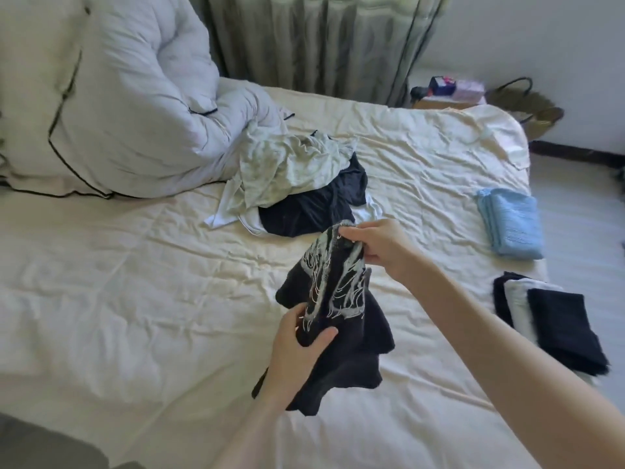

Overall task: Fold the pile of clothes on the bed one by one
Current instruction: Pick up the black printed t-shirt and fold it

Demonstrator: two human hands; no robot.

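Right hand (378,247) pinching upper edge of black printed T-shirt (333,319); left hand (299,350) gripping its lower part, garment hanging crumpled above cream bed sheet (135,299). Behind: unfolded clothes pile (294,184). Right: folded blue towel (510,223), folded dark stack (554,323). Upper left: white duvet (118,96).

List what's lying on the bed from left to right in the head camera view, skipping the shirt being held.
White duvet → unfolded pile of clothes → folded light blue item and, nearer the camera, the folded dark and white stack, both at the right edge.
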